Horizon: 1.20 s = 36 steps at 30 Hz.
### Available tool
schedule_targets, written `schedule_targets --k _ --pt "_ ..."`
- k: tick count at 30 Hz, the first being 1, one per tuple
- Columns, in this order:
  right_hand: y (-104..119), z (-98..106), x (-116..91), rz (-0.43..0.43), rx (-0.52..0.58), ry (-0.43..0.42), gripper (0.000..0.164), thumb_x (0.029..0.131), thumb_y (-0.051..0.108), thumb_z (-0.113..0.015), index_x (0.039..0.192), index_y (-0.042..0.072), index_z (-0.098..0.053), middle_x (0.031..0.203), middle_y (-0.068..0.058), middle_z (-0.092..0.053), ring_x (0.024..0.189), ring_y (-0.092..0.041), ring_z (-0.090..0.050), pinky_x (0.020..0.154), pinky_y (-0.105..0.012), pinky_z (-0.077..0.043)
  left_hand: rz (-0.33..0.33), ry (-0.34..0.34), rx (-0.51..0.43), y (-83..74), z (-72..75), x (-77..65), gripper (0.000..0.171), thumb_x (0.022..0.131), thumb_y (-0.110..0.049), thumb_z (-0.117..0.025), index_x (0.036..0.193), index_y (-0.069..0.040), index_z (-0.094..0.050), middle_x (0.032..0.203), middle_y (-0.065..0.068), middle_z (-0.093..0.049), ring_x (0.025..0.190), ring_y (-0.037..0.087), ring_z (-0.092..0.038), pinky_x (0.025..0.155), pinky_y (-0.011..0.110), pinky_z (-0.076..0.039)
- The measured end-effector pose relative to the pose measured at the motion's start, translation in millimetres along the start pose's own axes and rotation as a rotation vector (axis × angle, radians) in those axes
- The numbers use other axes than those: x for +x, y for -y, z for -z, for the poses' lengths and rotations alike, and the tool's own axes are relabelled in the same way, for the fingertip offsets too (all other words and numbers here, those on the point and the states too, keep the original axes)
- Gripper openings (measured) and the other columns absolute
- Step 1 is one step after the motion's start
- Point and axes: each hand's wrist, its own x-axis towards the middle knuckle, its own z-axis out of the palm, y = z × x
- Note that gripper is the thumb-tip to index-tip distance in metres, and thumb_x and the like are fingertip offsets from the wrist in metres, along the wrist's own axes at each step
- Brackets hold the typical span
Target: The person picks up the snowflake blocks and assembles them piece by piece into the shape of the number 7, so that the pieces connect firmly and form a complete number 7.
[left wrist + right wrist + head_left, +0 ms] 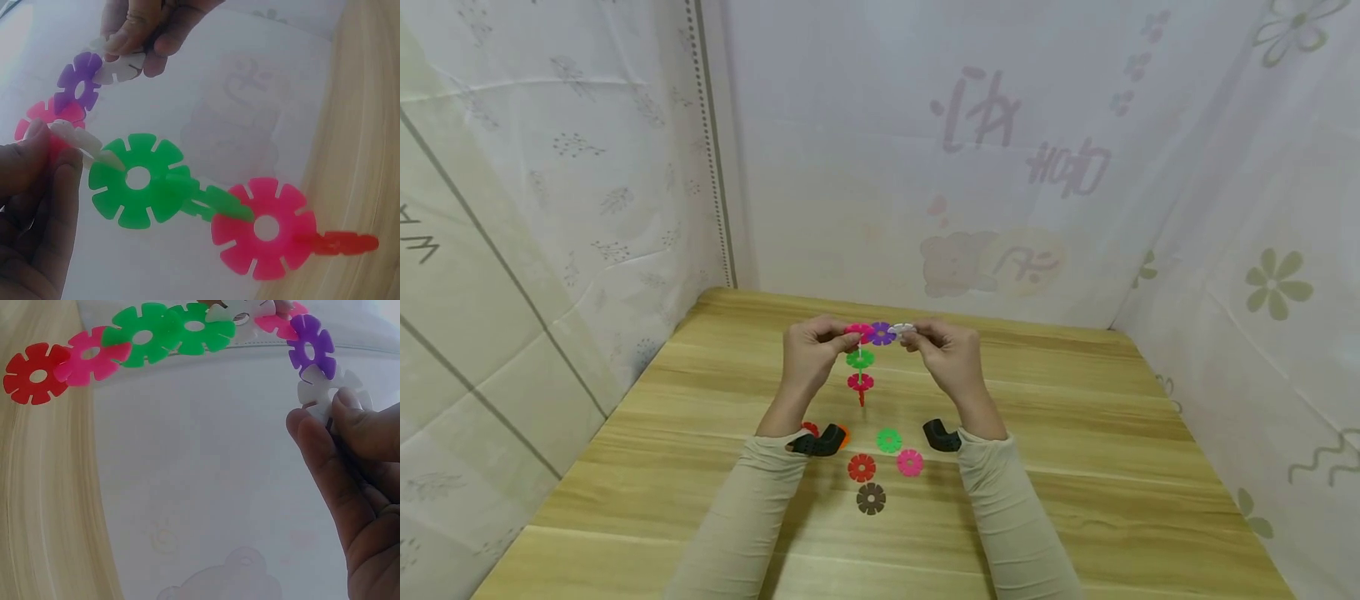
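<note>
Pinching a pink slotted disc (858,328) with the left grip (808,354) and a white end disc (319,394) with the right grip (953,354), basically holding a linked plastic chain (147,319) above the wooden surface (1090,433) and stretching a purple disc (320,350) across the gap. Also dangling white, green, green, pink and red discs (269,256) below the left grip, and having loose brown (871,507), red, pink and green discs plus a partly hidden orange disc (846,437) lying closer in on the surface.
</note>
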Motion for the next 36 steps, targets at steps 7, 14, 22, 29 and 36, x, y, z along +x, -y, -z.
schedule_targets --k 7,14,22,29,36 --pt "-6.7 -1.9 -1.7 0.027 0.009 0.015 0.006 0.086 -0.013 -0.071 0.091 -0.014 -0.072 0.080 -0.024 -0.073 0.065 -0.038 -0.071 0.062 -0.041 -0.061 -0.002 0.010 0.007 1.7 1.5 -1.1 0.007 0.084 -0.004 -0.081 0.079 0.000 -0.077 0.078 0.012 -0.073 0.062 0.016 -0.069 0.062 0.030 -0.059" --pt "0.1 5.1 1.8 0.016 -0.007 0.056 0.006 0.088 -0.011 -0.070 0.093 -0.014 -0.072 0.081 -0.024 -0.073 0.068 -0.036 -0.072 0.066 -0.034 -0.061 -0.019 0.078 -0.117 3.6 5.3 1.8 0.008 0.086 0.000 -0.077 0.086 0.007 -0.075 0.080 0.016 -0.071 0.067 0.015 -0.069 0.071 0.034 -0.061" --pt "-31.8 1.9 2.1 -0.036 0.043 0.120 0.020 0.091 -0.007 -0.069 0.111 -0.009 -0.070 0.093 -0.024 -0.073 0.077 -0.036 -0.072 0.069 -0.041 -0.061 -0.054 0.071 -0.084 3.5 10.5 7.2 0.008 0.088 0.006 -0.073 0.094 0.010 -0.075 0.088 0.024 -0.071 0.072 0.018 -0.070 0.073 0.030 -0.060" --pt "-59.4 -2.2 -8.0 -0.134 0.020 0.231 0.016 0.100 0.015 -0.065 0.110 0.006 -0.074 0.100 -0.008 -0.075 0.089 -0.019 -0.072 0.079 -0.033 -0.059 -0.023 0.052 -0.040 -19.4 15.8 4.5 0.009 0.090 0.003 -0.072 0.094 0.011 -0.074 0.089 0.026 -0.070 0.075 0.023 -0.071 0.076 0.030 -0.059" --pt "-65.8 -24.9 -26.1 -0.230 0.045 0.604 0.021 0.102 0.029 -0.061 0.110 0.015 -0.076 0.105 0.003 -0.075 0.097 -0.013 -0.070 0.086 -0.031 -0.056 0.034 0.012 0.029 -21.5 27.2 5.8 0.014 0.093 -0.003 -0.072 0.099 0.009 -0.074 0.092 0.024 -0.072 0.080 0.025 -0.072 0.080 0.025 -0.058"
